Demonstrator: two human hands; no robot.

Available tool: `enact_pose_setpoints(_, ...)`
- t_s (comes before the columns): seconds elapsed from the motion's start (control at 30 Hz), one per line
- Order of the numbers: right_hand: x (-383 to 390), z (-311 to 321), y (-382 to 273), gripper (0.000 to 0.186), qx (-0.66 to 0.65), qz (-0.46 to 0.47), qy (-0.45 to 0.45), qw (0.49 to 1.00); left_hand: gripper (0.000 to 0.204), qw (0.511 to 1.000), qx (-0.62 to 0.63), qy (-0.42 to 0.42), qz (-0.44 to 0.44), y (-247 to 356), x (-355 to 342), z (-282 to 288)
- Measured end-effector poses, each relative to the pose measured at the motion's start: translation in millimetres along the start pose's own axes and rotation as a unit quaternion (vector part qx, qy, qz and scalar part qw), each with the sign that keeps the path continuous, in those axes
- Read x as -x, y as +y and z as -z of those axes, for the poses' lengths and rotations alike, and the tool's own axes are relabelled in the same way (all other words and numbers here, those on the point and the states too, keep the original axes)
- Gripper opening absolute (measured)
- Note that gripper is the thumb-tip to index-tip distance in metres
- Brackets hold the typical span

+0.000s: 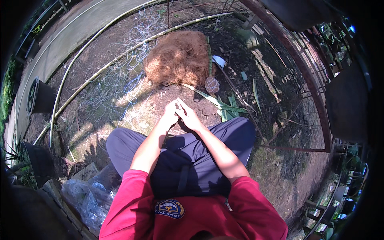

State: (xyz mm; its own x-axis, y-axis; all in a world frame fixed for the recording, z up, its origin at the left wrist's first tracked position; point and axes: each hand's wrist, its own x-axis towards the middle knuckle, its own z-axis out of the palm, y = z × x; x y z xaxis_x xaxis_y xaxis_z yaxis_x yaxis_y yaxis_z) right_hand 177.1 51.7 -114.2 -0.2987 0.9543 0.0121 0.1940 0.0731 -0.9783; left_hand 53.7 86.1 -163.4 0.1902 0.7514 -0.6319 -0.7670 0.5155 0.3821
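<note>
Head view: closest in, red shirt (188, 222) and dark trousers (176, 172), with legs folded wide on the ground (264, 172), probably for a steady seat and a clear space between the knees. At lower left, crumpled clear plastic (86, 196), near the left knee.

Just ahead of the lap, left hand (171, 111) and right hand (188, 115) meeting, fingers (179, 101) drawn close together with tips pointing away. Cannot tell from here about anything small pinched between them. Forearms angled inward, perhaps for both hands to share one spot under close watch.

Beyond the fingers, slightly right, green leaf strips (230, 109) on the soil, and farther on a round brown ball (212, 85) bound with pale string. Straight ahead, apart from the hands, the loose pile of brown fibre (178, 58), seemingly placed central for an easy reach by either arm. Left of it, tangled pale and blue string (132, 85), spread thin, perhaps for pulling strands free.

Farther out, a long pale pole (95, 75) beside the pile, a dark bucket (44, 98) at left, a rusty metal frame (308, 72) at right, and a concrete path (80, 34).
</note>
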Motion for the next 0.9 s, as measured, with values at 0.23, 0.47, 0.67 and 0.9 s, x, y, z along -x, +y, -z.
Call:
enact_pose_setpoints(0.23,-1,5,-10,0.055,0.022,-0.009,0.032,0.999,0.035,0.853,-0.450,-0.138,-0.225,2,21,9)
enact_pose_setpoints(0.47,4,0,-28,0.036,0.049,-0.085,0.106,0.989,0.029,0.851,-0.340,-0.282,-0.283,-13,21,3)
enact_pose_setpoints(0.67,-5,3,1,0.043,-0.129,-0.029,0.077,0.988,0.023,0.998,0.045,-0.040,0.033,3,27,-31)
enact_pose_setpoints(0.9,-3,15,-21,0.037,0.217,0.155,0.022,0.964,0.025,0.993,0.010,-0.112,0.037,7,16,-5)
